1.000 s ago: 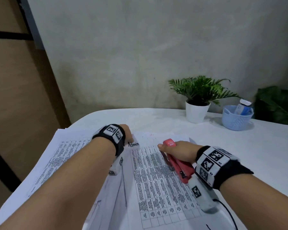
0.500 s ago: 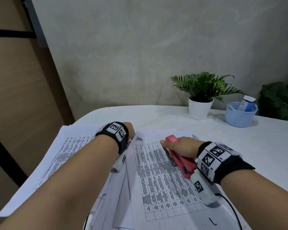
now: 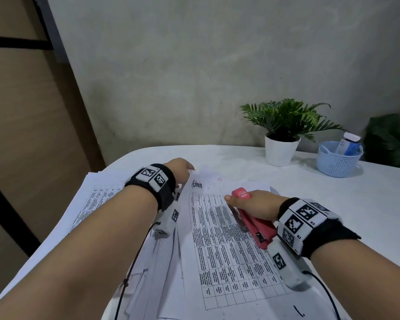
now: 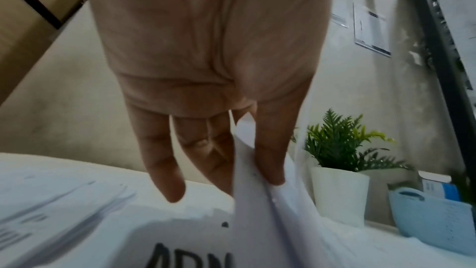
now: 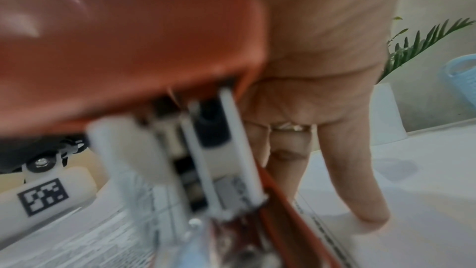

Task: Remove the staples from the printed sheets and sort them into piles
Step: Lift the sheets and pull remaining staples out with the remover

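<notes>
Printed sheets with tables lie on the white table (image 3: 367,204). The top sheet (image 3: 229,245) carries the handwritten word "Admin". My left hand (image 3: 183,168) pinches the upper left corner of a sheet (image 4: 260,195) between thumb and fingers and lifts it, as the left wrist view shows. My right hand (image 3: 255,205) grips a red stapler (image 3: 254,220) that lies over the right side of the top sheet; in the right wrist view the stapler (image 5: 123,48) fills the frame close up. A second pile of sheets (image 3: 95,202) lies to the left.
A potted green plant (image 3: 282,135) in a white pot and a light blue basket (image 3: 337,160) with a bottle stand at the back right of the table. A grey wall rises behind. Wrist camera cables trail over the papers near me.
The head view has shifted a little. My left hand has moved slightly up and right at the sheet's corner; my right hand stays on the stapler.
</notes>
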A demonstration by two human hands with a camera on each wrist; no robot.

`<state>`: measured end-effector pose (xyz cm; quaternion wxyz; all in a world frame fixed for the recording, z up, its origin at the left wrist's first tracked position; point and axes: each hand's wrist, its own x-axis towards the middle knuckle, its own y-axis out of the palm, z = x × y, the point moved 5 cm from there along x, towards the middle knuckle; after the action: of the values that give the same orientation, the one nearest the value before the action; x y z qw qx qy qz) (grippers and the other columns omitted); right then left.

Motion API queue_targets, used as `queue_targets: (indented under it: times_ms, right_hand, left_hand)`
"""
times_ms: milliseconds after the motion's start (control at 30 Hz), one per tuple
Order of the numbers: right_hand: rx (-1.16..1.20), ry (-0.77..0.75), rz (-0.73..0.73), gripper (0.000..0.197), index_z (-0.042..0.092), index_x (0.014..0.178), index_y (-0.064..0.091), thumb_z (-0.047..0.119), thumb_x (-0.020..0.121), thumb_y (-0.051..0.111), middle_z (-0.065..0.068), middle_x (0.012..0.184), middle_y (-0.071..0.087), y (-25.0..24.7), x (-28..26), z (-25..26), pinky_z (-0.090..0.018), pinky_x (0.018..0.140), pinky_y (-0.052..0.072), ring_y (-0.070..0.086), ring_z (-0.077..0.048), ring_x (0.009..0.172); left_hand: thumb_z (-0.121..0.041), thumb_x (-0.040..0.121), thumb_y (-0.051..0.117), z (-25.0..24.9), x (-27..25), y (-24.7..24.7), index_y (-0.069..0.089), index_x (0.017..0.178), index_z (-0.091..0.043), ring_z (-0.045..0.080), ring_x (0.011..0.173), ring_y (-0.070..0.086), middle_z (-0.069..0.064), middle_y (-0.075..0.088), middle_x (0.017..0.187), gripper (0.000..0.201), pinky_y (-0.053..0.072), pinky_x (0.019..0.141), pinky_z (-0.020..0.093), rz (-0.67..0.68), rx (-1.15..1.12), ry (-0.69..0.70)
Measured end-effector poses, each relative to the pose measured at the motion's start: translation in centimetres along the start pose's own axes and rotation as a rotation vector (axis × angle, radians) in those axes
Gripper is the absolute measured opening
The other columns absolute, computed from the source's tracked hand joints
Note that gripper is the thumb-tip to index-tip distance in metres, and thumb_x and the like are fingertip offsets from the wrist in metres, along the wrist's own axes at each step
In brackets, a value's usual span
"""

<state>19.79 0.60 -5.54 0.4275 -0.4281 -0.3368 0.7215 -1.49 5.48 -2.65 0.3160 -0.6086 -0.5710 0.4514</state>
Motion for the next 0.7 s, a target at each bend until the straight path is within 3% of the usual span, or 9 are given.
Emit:
queue_targets:
  times_ms: [33,100,200,333,400,467,567,633,700]
  right_hand:
    - [0.012,0.005,0.006,0.079,0.015,0.089,0.068,0.08,0.079,0.023,-0.002,0.089,0.069,0.0,-0.1,0.0,-0.043,0.106,0.036,0.064,-0.018,0.09]
    - [0.029,0.003,0.015,0.079,0.013,0.091,0.068,0.079,0.08,0.025,-0.003,0.091,0.07,0.0,-0.3,0.1,-0.043,0.105,0.037,0.064,-0.019,0.091]
    - [0.042,-0.004,0.023,0.077,0.01,0.104,0.065,0.074,0.084,0.027,-0.007,0.101,0.067,-0.1,-0.8,0.4,-0.036,0.099,0.043,0.063,-0.021,0.095]
    - [0.062,-0.037,0.022,0.068,0.012,0.094,0.063,0.07,0.087,0.028,-0.005,0.09,0.068,-0.6,-1.6,0.6,-0.029,0.087,0.048,0.064,-0.02,0.085]
    - [0.044,-0.028,0.076,0.067,0.012,0.098,0.063,0.069,0.088,0.028,-0.005,0.09,0.069,-0.7,-2.1,0.1,-0.028,0.085,0.05,0.066,-0.02,0.083]
    - [0.041,0.007,0.158,0.069,0.011,0.1,0.064,0.07,0.086,0.031,-0.003,0.086,0.071,-0.6,-2.6,-0.7,-0.026,0.078,0.053,0.067,-0.018,0.075]
    - [-0.01,0.01,0.187,0.068,0.014,0.099,0.062,0.074,0.081,0.037,-0.005,0.098,0.072,-0.3,-3.0,-0.8,-0.031,0.087,0.053,0.068,-0.02,0.082]
    - [-0.031,0.001,0.2,0.067,0.019,0.103,0.062,0.077,0.077,0.039,-0.003,0.097,0.072,0.1,-3.2,-0.1,-0.031,0.086,0.053,0.069,-0.018,0.083]
    - [-0.055,-0.014,0.213,0.067,0.02,0.104,0.063,0.077,0.077,0.04,0.0,0.092,0.072,0.6,-3.2,0.9,-0.026,0.079,0.053,0.069,-0.015,0.077]
  left_hand:
    - [0.001,0.091,0.043,-0.1,-0.1,0.0,0.063,0.118,-0.009,0.027,0.094,0.059,0.009,0.061,0.107,0.035,0.051,0.079,0.032,-0.013,-0.02,0.016]
    - [0.004,0.088,0.043,-0.6,-0.1,0.2,0.061,0.118,-0.011,0.027,0.102,0.058,0.008,0.059,0.117,0.038,0.049,0.079,0.03,-0.017,0.022,0.05]
    - [-0.004,0.093,0.051,-1.3,-0.4,0.6,0.058,0.123,-0.006,0.028,0.114,0.054,0.011,0.057,0.126,0.03,0.043,0.09,0.029,-0.016,0.16,0.089]
    - [-0.009,0.087,0.058,-0.9,-1.4,-1.2,0.064,0.107,-0.004,0.026,0.091,0.058,0.012,0.062,0.103,0.021,0.044,0.075,0.025,-0.082,0.118,0.123]
    - [-0.018,0.084,0.066,0.6,-2.0,-2.1,0.064,0.104,-0.007,0.022,0.079,0.06,0.01,0.066,0.103,0.023,0.049,0.065,0.023,-0.086,0.048,0.083]
    - [-0.022,0.082,0.071,2.4,-2.8,-2.4,0.058,0.101,-0.009,0.023,0.075,0.06,0.012,0.064,0.109,0.025,0.056,0.071,0.032,-0.047,-0.012,0.023]
    - [-0.016,0.082,0.072,4.6,-4.0,-1.7,0.057,0.102,-0.007,0.03,0.088,0.065,0.016,0.062,0.116,0.026,0.057,0.082,0.044,0.034,-0.028,-0.058]
    - [-0.015,0.087,0.063,5.3,-4.6,-1.0,0.059,0.11,-0.004,0.033,0.095,0.067,0.017,0.062,0.118,0.026,0.057,0.083,0.045,0.053,-0.042,-0.088]
    - [-0.025,0.095,0.05,5.5,-5.0,-0.5,0.057,0.115,-0.002,0.033,0.092,0.068,0.015,0.061,0.116,0.031,0.056,0.085,0.045,0.052,-0.115,-0.124]
